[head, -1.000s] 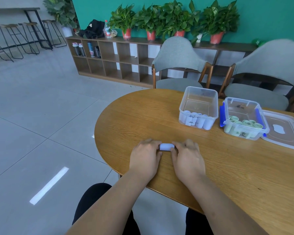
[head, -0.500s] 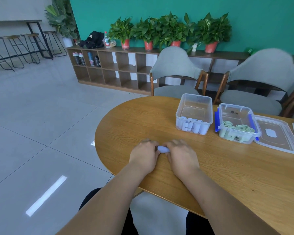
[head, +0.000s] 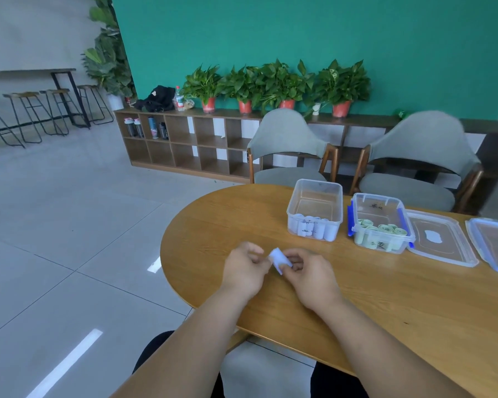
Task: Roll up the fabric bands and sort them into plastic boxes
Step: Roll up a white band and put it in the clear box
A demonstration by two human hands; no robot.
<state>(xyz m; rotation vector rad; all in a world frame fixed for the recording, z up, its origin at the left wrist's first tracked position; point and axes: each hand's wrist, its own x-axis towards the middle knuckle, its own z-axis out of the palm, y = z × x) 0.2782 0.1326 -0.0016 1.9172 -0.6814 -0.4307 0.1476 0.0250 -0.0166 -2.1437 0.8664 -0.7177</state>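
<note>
The right hand (head: 311, 278) pinches the rolled white band (head: 279, 259) in front of the clear box of white rolls (head: 296, 193) — the left hand (head: 243, 272) curls at its other end, grip too blurred to tell

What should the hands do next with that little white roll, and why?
Probably carry the roll to the left box. It looks fully rolled and raised off the table, pinched by the right hand; the left hand is blurred. It is white, like the rolls in that box; the other box holds green ones.
</note>
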